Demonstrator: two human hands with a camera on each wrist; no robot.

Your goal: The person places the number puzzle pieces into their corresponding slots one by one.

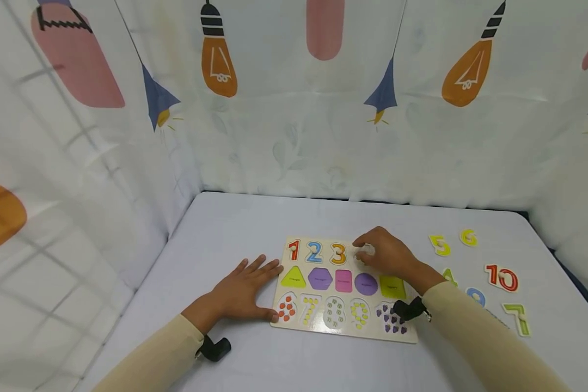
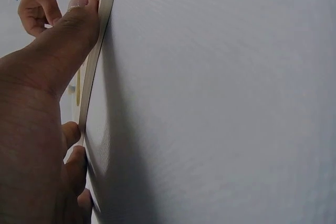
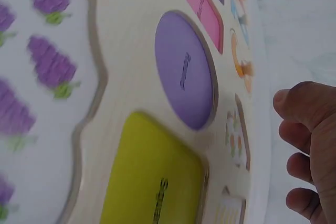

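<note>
Clock positions refer to the board centre, seen from the head view; 6 o'clock faces the person. The left hand is at 9 o'clock: fingers spread, grip open, thumb touching the board edge at 8 o'clock. The puzzle board lies flat on the table. Its top row carries the red 1 at 10 o'clock, the blue 2 at 11 and the orange 3 at 12, each seated. The middle row runs from green triangle to yellow-green square; the bottom row shows recesses with printed pictures. The right hand is above the board between 1 and 2 o'clock: fingers loosely bent, grip open, no piece visible in it. Off the board lie the yellow 5 and yellow 6 at 2 o'clock, and the red 10 and green 7 near 3 o'clock.
</note>
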